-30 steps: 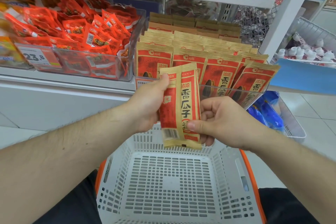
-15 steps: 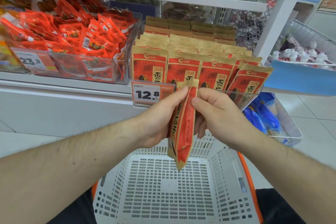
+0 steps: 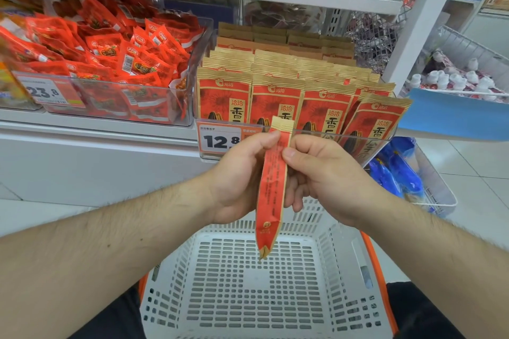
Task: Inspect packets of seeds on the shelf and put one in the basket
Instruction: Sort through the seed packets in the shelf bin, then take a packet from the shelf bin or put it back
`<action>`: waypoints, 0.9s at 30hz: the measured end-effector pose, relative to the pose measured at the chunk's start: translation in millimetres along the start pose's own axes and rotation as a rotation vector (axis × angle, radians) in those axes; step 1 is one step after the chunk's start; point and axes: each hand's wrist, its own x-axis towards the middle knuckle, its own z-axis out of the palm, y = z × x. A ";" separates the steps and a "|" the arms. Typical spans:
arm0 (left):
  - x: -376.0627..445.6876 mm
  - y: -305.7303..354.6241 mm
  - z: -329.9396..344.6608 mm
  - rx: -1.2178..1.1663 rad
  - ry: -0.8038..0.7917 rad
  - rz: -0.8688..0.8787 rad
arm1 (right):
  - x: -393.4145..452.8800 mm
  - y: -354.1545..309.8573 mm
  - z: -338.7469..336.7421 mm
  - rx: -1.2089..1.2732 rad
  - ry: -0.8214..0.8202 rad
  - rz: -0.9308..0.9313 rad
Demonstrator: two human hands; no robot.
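Note:
A red and tan seed packet (image 3: 271,190) hangs edge-on between both hands, above the white basket (image 3: 338,278). My left hand (image 3: 239,176) grips its left side, thumb near the top. My right hand (image 3: 322,173) pinches the right side with the thumb on the packet. Only the packet's narrow red side panel with small print faces me. Behind the hands, rows of the same seed packets (image 3: 275,96) stand upright in a clear shelf bin with a 12.8 price tag (image 3: 220,140).
A clear bin of small red snack packets (image 3: 110,69) sits to the left on the same shelf. A wire basket with blue packs (image 3: 399,176) stands low at the right. Green bags fill the shelf above. The basket has an orange handle (image 3: 377,270).
The packet has been turned from front-facing to edge-on between the hands, and both hands have shifted slightly as it rotated.

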 end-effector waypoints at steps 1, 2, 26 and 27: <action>0.3 0.2 -0.2 -0.006 0.030 -0.007 | -0.4 -0.6 -1.3 -0.015 0.004 -0.002; -0.1 1.6 0.5 -0.023 0.064 -0.009 | -1.4 -1.2 -3.3 -0.041 -0.004 -0.004; -0.7 11.1 -4.4 -0.211 0.431 0.033 | -10.0 -1.3 -12.4 -0.507 -0.347 0.104; -0.3 10.8 -5.3 -0.218 0.429 0.038 | -10.0 -2.7 -12.3 -0.484 -0.353 0.103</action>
